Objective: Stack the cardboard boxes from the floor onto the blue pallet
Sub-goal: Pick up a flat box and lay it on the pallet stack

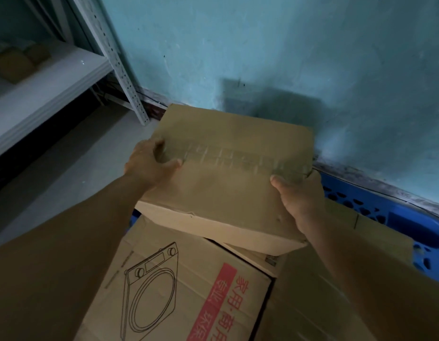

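Note:
A plain taped cardboard box (228, 168) is held between both hands above the stack. My left hand (149, 163) grips its left edge, thumb on top. On the right edge sits my right hand (299, 195), thumb over the top face. Under it lies a larger printed box (179, 286) with a line drawing of an appliance and a red stripe with characters. Another plain box (336, 291) lies to the right. The blue pallet (398, 217) shows at the right, beneath the boxes, against the wall.
A teal wall (262, 57) stands close behind the pallet. A white metal shelf rack (53, 80) with small boxes on it stands at the left. Grey concrete floor (78, 156) lies between the rack and the pallet.

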`<action>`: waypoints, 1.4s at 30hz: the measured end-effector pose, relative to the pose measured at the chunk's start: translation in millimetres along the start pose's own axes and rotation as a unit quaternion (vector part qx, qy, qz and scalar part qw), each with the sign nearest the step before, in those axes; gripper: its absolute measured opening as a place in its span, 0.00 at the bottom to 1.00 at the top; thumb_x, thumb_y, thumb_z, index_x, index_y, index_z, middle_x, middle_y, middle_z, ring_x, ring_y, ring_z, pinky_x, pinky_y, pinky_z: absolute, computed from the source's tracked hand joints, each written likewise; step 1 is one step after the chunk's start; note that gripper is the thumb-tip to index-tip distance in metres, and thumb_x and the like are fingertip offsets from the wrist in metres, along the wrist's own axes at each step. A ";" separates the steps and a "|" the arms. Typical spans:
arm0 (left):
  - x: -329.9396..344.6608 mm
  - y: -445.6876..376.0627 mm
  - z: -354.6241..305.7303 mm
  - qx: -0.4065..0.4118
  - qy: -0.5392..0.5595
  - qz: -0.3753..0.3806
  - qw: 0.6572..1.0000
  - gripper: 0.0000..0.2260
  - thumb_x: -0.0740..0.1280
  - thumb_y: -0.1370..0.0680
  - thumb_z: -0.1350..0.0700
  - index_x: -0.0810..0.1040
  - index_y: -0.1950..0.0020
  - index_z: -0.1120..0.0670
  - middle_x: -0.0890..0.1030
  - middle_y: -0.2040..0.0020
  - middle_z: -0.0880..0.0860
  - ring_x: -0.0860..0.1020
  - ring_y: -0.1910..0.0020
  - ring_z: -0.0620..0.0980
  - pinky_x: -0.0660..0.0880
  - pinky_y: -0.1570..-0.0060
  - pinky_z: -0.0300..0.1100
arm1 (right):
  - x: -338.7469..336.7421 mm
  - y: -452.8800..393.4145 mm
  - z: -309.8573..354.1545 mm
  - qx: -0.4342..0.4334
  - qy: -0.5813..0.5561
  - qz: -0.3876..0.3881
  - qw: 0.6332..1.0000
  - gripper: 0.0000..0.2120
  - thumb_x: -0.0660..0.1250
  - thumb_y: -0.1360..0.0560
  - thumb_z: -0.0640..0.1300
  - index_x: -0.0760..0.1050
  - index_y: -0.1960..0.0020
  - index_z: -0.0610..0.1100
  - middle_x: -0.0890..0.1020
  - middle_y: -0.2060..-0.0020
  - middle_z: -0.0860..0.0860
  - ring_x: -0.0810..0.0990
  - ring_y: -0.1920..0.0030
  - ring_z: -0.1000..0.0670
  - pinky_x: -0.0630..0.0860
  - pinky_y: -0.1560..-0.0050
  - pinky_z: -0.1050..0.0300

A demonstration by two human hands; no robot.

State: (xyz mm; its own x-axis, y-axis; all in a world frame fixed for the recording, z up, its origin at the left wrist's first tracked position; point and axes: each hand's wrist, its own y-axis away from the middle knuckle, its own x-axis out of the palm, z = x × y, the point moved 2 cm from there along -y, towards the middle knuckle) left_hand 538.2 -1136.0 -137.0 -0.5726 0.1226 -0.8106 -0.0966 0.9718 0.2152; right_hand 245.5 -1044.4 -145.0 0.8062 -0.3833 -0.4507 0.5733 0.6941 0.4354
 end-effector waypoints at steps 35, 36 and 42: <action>12.1 101.1 22.5 -0.244 0.173 -0.031 0.954 0.42 0.68 0.24 0.46 0.41 0.21 0.47 0.62 0.26 0.61 0.70 0.34 0.64 0.72 0.38 0.62 | 121.3 82.3 23.3 -0.010 -0.083 0.179 0.980 0.32 0.65 0.24 0.37 0.54 0.25 0.42 0.69 0.31 0.41 0.73 0.38 0.43 0.71 0.40 0.48; 14.6 100.2 16.0 -0.241 0.188 -0.032 0.952 0.43 0.68 0.24 0.47 0.40 0.21 0.49 0.61 0.25 0.61 0.70 0.33 0.64 0.71 0.37 0.61 | 126.7 80.4 23.3 -0.008 -0.086 0.189 0.978 0.30 0.64 0.24 0.37 0.55 0.27 0.42 0.71 0.31 0.42 0.74 0.39 0.44 0.73 0.43 0.50; 24.1 86.8 -14.3 -0.219 0.241 -0.029 0.945 0.46 0.68 0.22 0.52 0.33 0.23 0.56 0.49 0.21 0.57 0.62 0.26 0.59 0.67 0.31 0.52 | 140.4 64.7 30.0 -0.008 -0.084 0.233 0.969 0.34 0.62 0.25 0.37 0.52 0.26 0.54 0.75 0.34 0.50 0.77 0.39 0.44 0.73 0.37 0.43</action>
State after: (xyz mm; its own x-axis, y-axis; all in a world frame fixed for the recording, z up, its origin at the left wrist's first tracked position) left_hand 504.4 -1051.5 -130.0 -0.8496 -0.1368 -0.5094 -0.4072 0.7840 0.4686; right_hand 400.2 -1071.5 -156.8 0.9901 -0.1187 -0.0747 0.1402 0.8245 0.5483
